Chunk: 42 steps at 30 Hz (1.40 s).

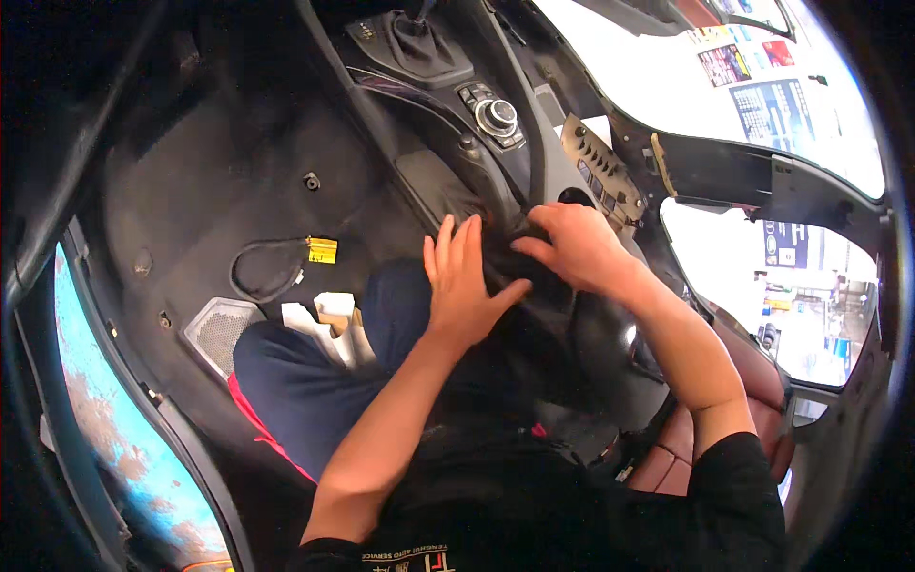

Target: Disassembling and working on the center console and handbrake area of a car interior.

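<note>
My left hand (pixel 465 291) lies along the side of the centre console (pixel 381 133), its fingers stretched and its thumb held away from them. The fingertips touch dark trim by the base of what looks like the handbrake lever (pixel 481 170). Just to the right, my right hand (pixel 579 250) has curled fingers, with thumb and forefinger at the dark covering behind the lever. What lies under those fingers is hidden. Farther ahead on the console sit a round control knob (pixel 498 116) and the gear lever's boot (pixel 416 43).
Bare dark floor lining (pixel 238 153) spreads to the left. On it lie a black cable with a yellow tag (pixel 322 250), a speaker grille (pixel 221 332) and white foam pieces (pixel 334 310). A removed-looking panel (pixel 600 172) leans right of the console. Red-brown seat upholstery (pixel 672 453) shows behind.
</note>
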Each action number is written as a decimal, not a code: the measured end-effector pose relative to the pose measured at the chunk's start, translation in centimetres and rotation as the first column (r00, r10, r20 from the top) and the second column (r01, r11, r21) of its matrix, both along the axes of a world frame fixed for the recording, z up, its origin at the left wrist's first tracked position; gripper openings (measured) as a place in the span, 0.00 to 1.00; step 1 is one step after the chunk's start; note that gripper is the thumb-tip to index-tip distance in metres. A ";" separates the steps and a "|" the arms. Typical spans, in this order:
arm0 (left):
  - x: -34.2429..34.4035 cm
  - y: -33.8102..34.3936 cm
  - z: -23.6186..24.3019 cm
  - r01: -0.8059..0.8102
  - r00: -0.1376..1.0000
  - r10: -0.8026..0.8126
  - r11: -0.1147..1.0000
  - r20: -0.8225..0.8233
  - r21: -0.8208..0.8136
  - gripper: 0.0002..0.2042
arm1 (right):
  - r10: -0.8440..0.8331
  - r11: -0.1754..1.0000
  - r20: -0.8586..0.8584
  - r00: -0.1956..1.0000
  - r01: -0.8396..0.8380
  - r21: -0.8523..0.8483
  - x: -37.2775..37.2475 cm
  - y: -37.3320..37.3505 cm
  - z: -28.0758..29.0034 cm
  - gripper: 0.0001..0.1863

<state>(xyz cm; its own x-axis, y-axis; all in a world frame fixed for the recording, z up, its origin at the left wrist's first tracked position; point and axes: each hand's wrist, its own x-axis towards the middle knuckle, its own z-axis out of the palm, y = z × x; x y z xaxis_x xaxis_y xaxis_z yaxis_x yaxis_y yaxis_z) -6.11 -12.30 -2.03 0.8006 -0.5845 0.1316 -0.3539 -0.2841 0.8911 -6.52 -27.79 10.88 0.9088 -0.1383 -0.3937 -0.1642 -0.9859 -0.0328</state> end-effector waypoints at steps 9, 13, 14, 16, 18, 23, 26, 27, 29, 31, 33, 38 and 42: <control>1.5 2.4 -2.9 0.095 0.974 -0.081 0.994 0.213 -0.058 0.19 | 0.130 0.989 -0.096 0.987 -0.136 -0.058 -6.2 2.7 5.4 0.20; 3.6 2.1 -3.3 0.147 0.950 -0.106 0.982 0.293 -0.119 0.11 | 0.274 0.953 -0.135 0.952 -0.288 -0.095 -7.6 3.4 4.9 0.23; 3.9 2.0 -3.1 0.112 0.944 -0.046 0.976 0.328 -0.186 0.08 | 0.269 0.961 -0.058 0.961 -0.272 -0.055 -7.9 3.0 4.8 0.22; 4.4 2.0 -2.1 0.068 0.957 0.016 0.958 0.290 -0.277 0.08 | 0.211 0.976 0.110 0.971 -0.216 0.039 -7.6 2.3 5.8 0.20; 5.1 1.8 0.0 -0.023 0.977 0.106 0.914 0.183 -0.404 0.08 | 0.130 0.953 0.355 0.926 -0.216 0.214 -6.3 1.6 7.5 0.18; 7.3 0.3 3.1 -0.238 0.957 0.288 0.828 0.021 -0.507 0.06 | 0.213 0.896 0.590 0.779 -0.397 0.201 1.1 -0.1 8.6 0.10; 7.5 0.5 3.7 -0.278 0.950 0.311 0.794 -0.032 -0.541 0.05 | 0.276 0.871 0.504 0.819 -0.435 0.229 2.9 -0.6 10.0 0.11; 7.2 0.7 3.5 -0.297 0.947 0.315 0.783 -0.064 -0.547 0.05 | 0.347 0.844 0.461 0.816 -0.487 0.226 2.7 -0.5 10.1 0.11; 6.4 1.0 3.3 -0.310 0.941 0.332 0.767 -0.065 -0.562 0.06 | 0.400 0.821 0.425 0.812 -0.524 0.228 2.2 -0.5 10.4 0.12; 6.2 1.2 3.1 -0.308 0.941 0.334 0.779 -0.055 -0.547 0.08 | 0.477 0.807 0.406 0.779 -0.572 0.150 0.8 0.3 10.1 0.13; 6.6 1.2 2.7 -0.296 0.946 0.319 0.785 -0.054 -0.544 0.08 | 0.455 0.821 0.447 0.770 -0.558 0.125 1.0 0.0 9.2 0.12; 5.8 0.0 2.5 -0.514 0.855 0.453 0.683 -0.251 -0.519 0.17 | 0.593 0.724 0.619 0.516 -0.678 -0.129 5.8 -1.2 8.5 0.09; 1.3 -0.1 -1.7 -0.385 0.887 0.169 0.783 -0.429 -0.487 0.24 | 0.709 0.607 0.606 0.360 -0.750 -0.264 4.4 0.8 7.4 0.06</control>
